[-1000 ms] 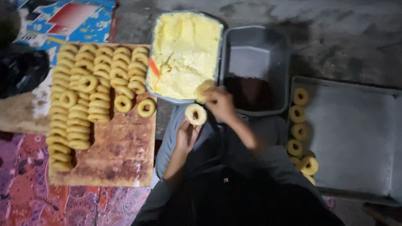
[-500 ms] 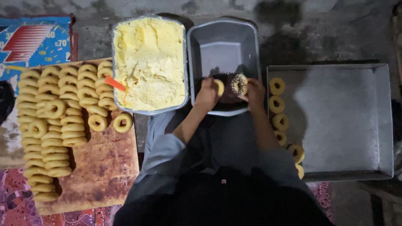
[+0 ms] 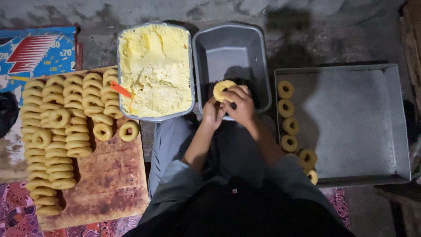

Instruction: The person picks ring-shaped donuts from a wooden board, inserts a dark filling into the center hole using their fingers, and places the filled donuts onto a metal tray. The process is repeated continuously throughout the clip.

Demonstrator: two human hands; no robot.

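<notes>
My left hand (image 3: 213,113) and my right hand (image 3: 239,104) meet over the near edge of a grey metal tub (image 3: 231,48) that holds dark filling at its bottom. Together they hold one yellow dough ring (image 3: 222,89) above that tub. To its left stands a second metal tub (image 3: 189,66) heaped with yellow dough, an orange scraper (image 3: 119,89) stuck in it. Several raw dough rings (image 3: 57,131) lie in rows on a wooden board (image 3: 109,184) at the left. Several more rings (image 3: 287,118) line the left side of a large metal tray (image 3: 351,123) at the right.
A blue printed box (image 3: 35,50) lies at the upper left beside the board. Patterned purple cloth (image 3: 15,210) covers the floor at the lower left. My knees and grey trousers (image 3: 169,145) fill the lower middle. The ground behind is bare concrete (image 3: 307,22).
My hands carried a ring from the board side to the dark-filling tub and now hold it together at the tub's near edge. The view shifted right.
</notes>
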